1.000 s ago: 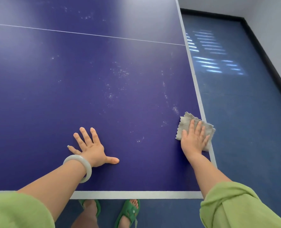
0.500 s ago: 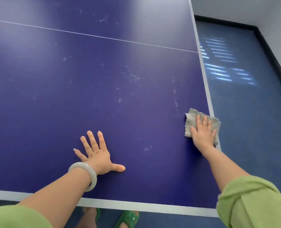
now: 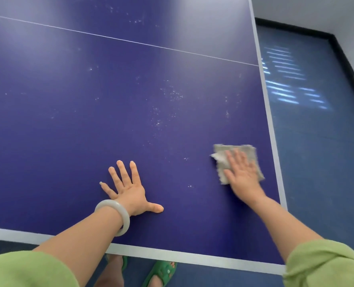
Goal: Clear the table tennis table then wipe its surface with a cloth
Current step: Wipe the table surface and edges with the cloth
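The dark blue table tennis table [image 3: 89, 121] fills most of the head view, with white dusty specks [image 3: 172, 96] scattered across its middle. A grey folded cloth [image 3: 221, 154] lies near the table's right edge. My right hand [image 3: 241, 175] presses flat on the cloth with straight fingers and looks motion-blurred. My left hand [image 3: 128, 189], with a pale bangle on the wrist, rests flat on the table with spread fingers, left of the cloth.
A white border line [image 3: 272, 125] marks the table's right edge and another runs along the near edge [image 3: 172, 254]. Blue floor [image 3: 317, 162] lies to the right, with a wall corner behind. My feet in green sandals [image 3: 161, 272] stand below the near edge.
My right hand has slid the cloth leftward, away from the right border line. My left hand stays planted on the table. The view has shifted slightly.
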Demonstrator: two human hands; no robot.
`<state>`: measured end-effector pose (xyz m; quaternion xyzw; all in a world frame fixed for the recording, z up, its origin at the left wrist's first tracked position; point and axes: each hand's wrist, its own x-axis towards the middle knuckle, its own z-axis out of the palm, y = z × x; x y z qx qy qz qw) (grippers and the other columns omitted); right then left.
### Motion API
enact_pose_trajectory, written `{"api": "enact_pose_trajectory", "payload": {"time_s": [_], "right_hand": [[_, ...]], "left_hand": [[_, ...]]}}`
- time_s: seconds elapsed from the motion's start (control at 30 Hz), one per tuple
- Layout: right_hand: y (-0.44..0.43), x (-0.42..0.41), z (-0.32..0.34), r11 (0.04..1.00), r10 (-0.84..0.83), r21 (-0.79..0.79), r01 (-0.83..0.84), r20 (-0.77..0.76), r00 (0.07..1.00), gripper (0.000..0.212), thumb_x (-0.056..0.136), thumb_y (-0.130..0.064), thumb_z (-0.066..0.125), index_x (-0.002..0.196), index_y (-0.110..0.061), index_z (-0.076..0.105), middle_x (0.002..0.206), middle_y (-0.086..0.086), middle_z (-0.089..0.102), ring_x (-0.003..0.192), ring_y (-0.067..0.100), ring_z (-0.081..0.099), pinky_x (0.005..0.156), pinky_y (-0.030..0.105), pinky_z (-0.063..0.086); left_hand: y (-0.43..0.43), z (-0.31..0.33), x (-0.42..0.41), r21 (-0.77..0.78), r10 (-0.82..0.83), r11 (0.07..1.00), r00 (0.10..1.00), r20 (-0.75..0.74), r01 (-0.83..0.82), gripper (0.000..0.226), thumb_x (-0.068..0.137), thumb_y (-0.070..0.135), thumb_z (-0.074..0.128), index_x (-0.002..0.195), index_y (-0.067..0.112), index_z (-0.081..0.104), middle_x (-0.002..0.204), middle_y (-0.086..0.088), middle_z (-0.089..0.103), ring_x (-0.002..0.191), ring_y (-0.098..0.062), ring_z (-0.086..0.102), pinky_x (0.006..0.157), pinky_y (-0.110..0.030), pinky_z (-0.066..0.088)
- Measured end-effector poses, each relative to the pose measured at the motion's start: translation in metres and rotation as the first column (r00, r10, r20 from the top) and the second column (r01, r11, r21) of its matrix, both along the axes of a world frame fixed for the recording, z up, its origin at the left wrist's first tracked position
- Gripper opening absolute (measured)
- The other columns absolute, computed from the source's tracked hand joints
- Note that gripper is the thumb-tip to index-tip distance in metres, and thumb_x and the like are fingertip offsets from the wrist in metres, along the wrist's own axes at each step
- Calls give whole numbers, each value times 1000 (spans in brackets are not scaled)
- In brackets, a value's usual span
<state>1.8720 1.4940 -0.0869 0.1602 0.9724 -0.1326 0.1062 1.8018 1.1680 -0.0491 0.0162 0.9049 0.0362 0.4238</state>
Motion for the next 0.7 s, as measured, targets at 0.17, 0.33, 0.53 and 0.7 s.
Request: {"api": "enact_pose_trajectory", "payload": {"time_s": [0.17,0.33,0.53,0.7], "right_hand": [[9,-26,7,857,-515,38,514,53,856,63,105,-38,30,158,-24,1,165,5,-8,152,25,-8,121,50,-6],[-106,-74,0,999,3,-54,-3,9,1000,63,105,-38,29,157,-29,-5,163,-2,-17,150,19,-20,115,43,-22],[-35,-22,3,997,-38,-62,41,45,998,61,105,-38,32,156,-34,-2,164,-6,-13,150,14,-16,120,40,-15],[-13,58,9,847,-531,39,530,30,847,61,105,-38,29,157,-24,-1,166,5,-6,152,24,-7,121,49,-6]], "left_hand": [[1,3,1,7,0,1000,1000,2,0,161,50,84,71,128,15,-52,135,-19,-58,128,-46,-47,108,-72,-13],[2,10,3,-4,-11,1000,1000,0,11,159,54,82,71,135,14,-47,139,-19,-55,131,-45,-45,110,-71,-11],[2,11,4,-2,-26,1000,1000,-8,26,157,57,81,71,138,13,-44,141,-20,-53,132,-46,-43,111,-70,-9],[1,7,3,21,-22,1000,1000,-9,22,158,55,82,71,138,13,-45,139,-20,-54,131,-46,-44,110,-71,-10]]}}
